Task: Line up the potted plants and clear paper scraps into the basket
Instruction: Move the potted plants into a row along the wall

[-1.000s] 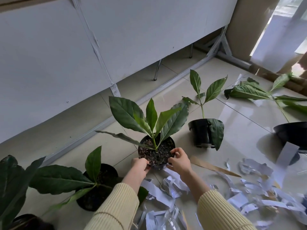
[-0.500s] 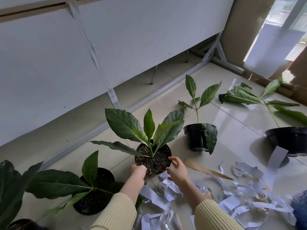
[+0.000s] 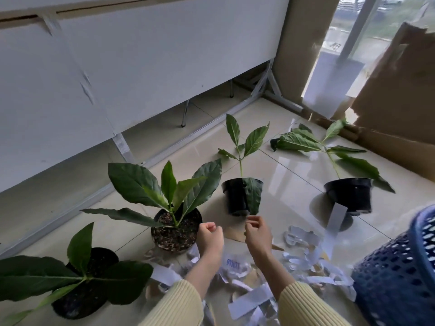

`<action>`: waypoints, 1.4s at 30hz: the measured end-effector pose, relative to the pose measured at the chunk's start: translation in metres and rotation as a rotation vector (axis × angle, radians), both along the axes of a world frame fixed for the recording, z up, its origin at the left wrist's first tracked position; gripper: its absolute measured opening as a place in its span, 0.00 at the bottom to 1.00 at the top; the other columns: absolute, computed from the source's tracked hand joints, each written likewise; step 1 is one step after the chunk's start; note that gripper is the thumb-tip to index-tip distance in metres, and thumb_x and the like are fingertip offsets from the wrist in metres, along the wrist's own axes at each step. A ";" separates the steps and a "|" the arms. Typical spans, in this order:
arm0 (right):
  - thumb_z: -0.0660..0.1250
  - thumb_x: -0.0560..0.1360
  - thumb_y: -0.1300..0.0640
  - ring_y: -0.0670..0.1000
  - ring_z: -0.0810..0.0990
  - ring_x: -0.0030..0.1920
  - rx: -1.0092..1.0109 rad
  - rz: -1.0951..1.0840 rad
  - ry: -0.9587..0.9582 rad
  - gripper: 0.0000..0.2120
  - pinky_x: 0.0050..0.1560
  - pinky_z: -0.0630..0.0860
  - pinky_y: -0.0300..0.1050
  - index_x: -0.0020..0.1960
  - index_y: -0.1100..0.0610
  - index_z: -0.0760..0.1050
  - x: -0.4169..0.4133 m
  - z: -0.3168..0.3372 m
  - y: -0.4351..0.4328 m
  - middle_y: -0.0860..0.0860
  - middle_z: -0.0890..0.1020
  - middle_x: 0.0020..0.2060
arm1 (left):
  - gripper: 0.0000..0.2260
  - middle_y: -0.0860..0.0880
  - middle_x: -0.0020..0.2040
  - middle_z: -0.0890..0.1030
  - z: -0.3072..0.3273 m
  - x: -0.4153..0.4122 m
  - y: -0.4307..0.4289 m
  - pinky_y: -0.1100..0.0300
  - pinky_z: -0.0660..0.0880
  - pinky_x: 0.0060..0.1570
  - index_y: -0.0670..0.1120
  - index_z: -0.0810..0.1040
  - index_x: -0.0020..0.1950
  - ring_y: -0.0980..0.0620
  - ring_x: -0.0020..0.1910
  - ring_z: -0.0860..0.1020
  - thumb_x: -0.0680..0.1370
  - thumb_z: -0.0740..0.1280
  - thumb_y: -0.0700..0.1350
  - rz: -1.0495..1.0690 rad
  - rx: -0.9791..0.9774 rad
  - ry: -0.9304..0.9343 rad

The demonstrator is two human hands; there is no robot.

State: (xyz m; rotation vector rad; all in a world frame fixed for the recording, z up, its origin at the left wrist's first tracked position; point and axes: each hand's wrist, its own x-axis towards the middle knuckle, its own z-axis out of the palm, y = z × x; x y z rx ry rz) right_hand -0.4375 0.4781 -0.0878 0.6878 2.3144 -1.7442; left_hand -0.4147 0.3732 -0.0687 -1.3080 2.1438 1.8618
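Note:
Several potted plants in black pots stand on the tiled floor. The middle pot (image 3: 176,234) with broad leaves sits just left of my left hand (image 3: 210,238), which hovers beside its rim, fingers curled and holding nothing. My right hand (image 3: 257,234) hangs loosely curled in front of a taller pot (image 3: 237,198), touching nothing. Another pot (image 3: 84,285) stands at the near left and a wide pot (image 3: 348,194) at the right. White paper scraps (image 3: 303,260) litter the floor around my arms. A blue perforated basket (image 3: 400,274) is at the right edge.
A white panel wall (image 3: 141,67) on a metal frame runs along the back left. Cardboard sheets (image 3: 400,90) lean at the right by a window. A brown cardboard strip (image 3: 235,234) lies between my hands.
Both hands have let go of the middle pot, which now rests on the floor, and moved right of it. The view has lifted, bringing the blue basket into sight.

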 end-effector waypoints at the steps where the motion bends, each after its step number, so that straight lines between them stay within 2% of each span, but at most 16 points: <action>1: 0.61 0.75 0.60 0.56 0.81 0.46 0.012 -0.014 0.015 0.07 0.50 0.80 0.56 0.51 0.54 0.75 -0.007 0.001 0.010 0.54 0.81 0.45 | 0.06 0.40 0.51 0.80 -0.002 -0.007 0.007 0.52 0.74 0.50 0.43 0.73 0.50 0.46 0.44 0.75 0.74 0.63 0.37 -0.030 0.055 -0.001; 3: 0.61 0.75 0.59 0.57 0.81 0.46 0.027 -0.043 0.041 0.07 0.50 0.80 0.56 0.51 0.54 0.75 -0.023 0.002 0.028 0.54 0.82 0.45 | 0.05 0.41 0.48 0.79 -0.006 -0.021 0.020 0.49 0.75 0.53 0.44 0.73 0.49 0.46 0.44 0.75 0.74 0.63 0.39 -0.075 0.133 -0.014; 5: 0.61 0.75 0.59 0.57 0.80 0.46 0.030 -0.071 0.044 0.07 0.50 0.80 0.57 0.52 0.54 0.75 -0.040 0.003 0.043 0.54 0.81 0.45 | 0.05 0.44 0.46 0.76 -0.011 -0.038 0.027 0.51 0.74 0.53 0.45 0.72 0.50 0.47 0.45 0.73 0.75 0.64 0.41 -0.097 0.185 -0.018; 8: 0.60 0.75 0.60 0.54 0.79 0.42 0.013 -0.102 0.032 0.10 0.49 0.80 0.56 0.55 0.55 0.75 -0.070 -0.003 0.062 0.52 0.81 0.43 | 0.06 0.48 0.44 0.74 -0.021 -0.069 0.031 0.50 0.73 0.58 0.45 0.72 0.51 0.47 0.48 0.73 0.77 0.63 0.45 -0.090 0.230 -0.023; 11: 0.59 0.76 0.59 0.52 0.76 0.40 -0.026 -0.066 0.012 0.14 0.45 0.77 0.51 0.60 0.56 0.73 -0.098 -0.007 0.073 0.52 0.80 0.44 | 0.03 0.49 0.44 0.73 -0.026 -0.097 0.027 0.52 0.71 0.54 0.48 0.70 0.46 0.49 0.46 0.71 0.78 0.61 0.46 -0.065 0.292 -0.014; 12: 0.59 0.76 0.58 0.52 0.76 0.42 -0.035 -0.026 0.004 0.15 0.47 0.76 0.51 0.63 0.54 0.72 -0.103 -0.004 0.073 0.53 0.79 0.47 | 0.03 0.48 0.47 0.72 -0.026 -0.102 0.024 0.52 0.70 0.56 0.48 0.71 0.47 0.49 0.49 0.71 0.78 0.61 0.46 -0.057 0.310 -0.006; 14: 0.59 0.78 0.54 0.53 0.75 0.50 -0.049 0.054 -0.036 0.18 0.57 0.76 0.54 0.68 0.51 0.68 -0.123 -0.009 0.076 0.55 0.78 0.56 | 0.11 0.46 0.56 0.73 -0.034 -0.122 0.022 0.51 0.65 0.64 0.45 0.73 0.58 0.46 0.61 0.70 0.79 0.60 0.47 -0.066 0.347 0.004; 16: 0.58 0.79 0.50 0.56 0.73 0.60 -0.056 0.164 -0.079 0.22 0.57 0.75 0.55 0.72 0.48 0.62 -0.134 -0.006 0.074 0.56 0.73 0.65 | 0.20 0.44 0.65 0.72 -0.035 -0.133 0.020 0.49 0.63 0.68 0.43 0.67 0.69 0.44 0.67 0.68 0.79 0.59 0.50 -0.061 0.396 -0.012; 18: 0.57 0.80 0.47 0.59 0.71 0.64 -0.056 0.252 -0.114 0.24 0.51 0.75 0.51 0.75 0.45 0.58 -0.142 -0.004 0.070 0.54 0.68 0.71 | 0.23 0.44 0.68 0.71 -0.037 -0.144 0.019 0.48 0.64 0.69 0.44 0.64 0.72 0.43 0.67 0.68 0.79 0.59 0.52 -0.063 0.423 -0.024; 22: 0.53 0.81 0.45 0.56 0.62 0.73 -0.046 0.383 -0.132 0.26 0.66 0.69 0.56 0.77 0.45 0.53 -0.153 -0.010 0.061 0.50 0.60 0.76 | 0.26 0.44 0.71 0.68 -0.041 -0.158 0.021 0.44 0.63 0.70 0.47 0.61 0.73 0.42 0.69 0.67 0.78 0.60 0.54 -0.078 0.457 -0.044; 25: 0.52 0.81 0.45 0.56 0.61 0.73 -0.075 0.423 -0.145 0.25 0.68 0.66 0.55 0.77 0.44 0.53 -0.155 -0.014 0.055 0.50 0.60 0.76 | 0.24 0.44 0.72 0.66 -0.047 -0.164 0.022 0.41 0.63 0.69 0.51 0.57 0.74 0.41 0.69 0.66 0.80 0.57 0.54 -0.071 0.408 0.009; 27: 0.52 0.82 0.46 0.55 0.64 0.72 -0.066 0.410 -0.108 0.23 0.71 0.65 0.56 0.76 0.46 0.56 -0.155 -0.016 0.052 0.51 0.64 0.74 | 0.23 0.45 0.73 0.65 -0.048 -0.166 0.021 0.40 0.64 0.68 0.53 0.57 0.75 0.41 0.69 0.66 0.80 0.55 0.56 -0.097 0.386 0.011; 30: 0.52 0.82 0.48 0.54 0.68 0.68 -0.071 0.371 -0.074 0.21 0.69 0.67 0.55 0.74 0.48 0.61 -0.152 -0.019 0.054 0.52 0.68 0.71 | 0.23 0.46 0.73 0.65 -0.050 -0.166 0.020 0.39 0.63 0.68 0.55 0.59 0.74 0.41 0.70 0.66 0.80 0.53 0.58 -0.121 0.357 -0.012; 35: 0.51 0.81 0.44 0.56 0.74 0.60 -0.109 0.339 -0.097 0.18 0.51 0.74 0.48 0.67 0.49 0.67 -0.146 -0.018 0.062 0.53 0.74 0.63 | 0.24 0.47 0.73 0.64 -0.048 -0.161 0.022 0.37 0.64 0.67 0.57 0.57 0.74 0.40 0.70 0.65 0.78 0.51 0.62 -0.201 0.314 -0.048; 39: 0.52 0.81 0.43 0.56 0.76 0.59 -0.116 0.304 -0.076 0.19 0.60 0.75 0.56 0.64 0.52 0.68 -0.135 -0.021 0.065 0.54 0.76 0.59 | 0.27 0.46 0.74 0.63 -0.047 -0.156 0.024 0.36 0.63 0.67 0.57 0.55 0.74 0.39 0.71 0.63 0.77 0.52 0.64 -0.168 0.316 -0.084; 42: 0.53 0.80 0.43 0.54 0.76 0.56 -0.105 0.288 -0.038 0.17 0.61 0.74 0.57 0.61 0.52 0.69 -0.122 -0.024 0.068 0.53 0.77 0.56 | 0.27 0.45 0.72 0.65 -0.047 -0.147 0.025 0.36 0.65 0.65 0.56 0.58 0.74 0.38 0.69 0.65 0.77 0.56 0.63 -0.132 0.341 -0.101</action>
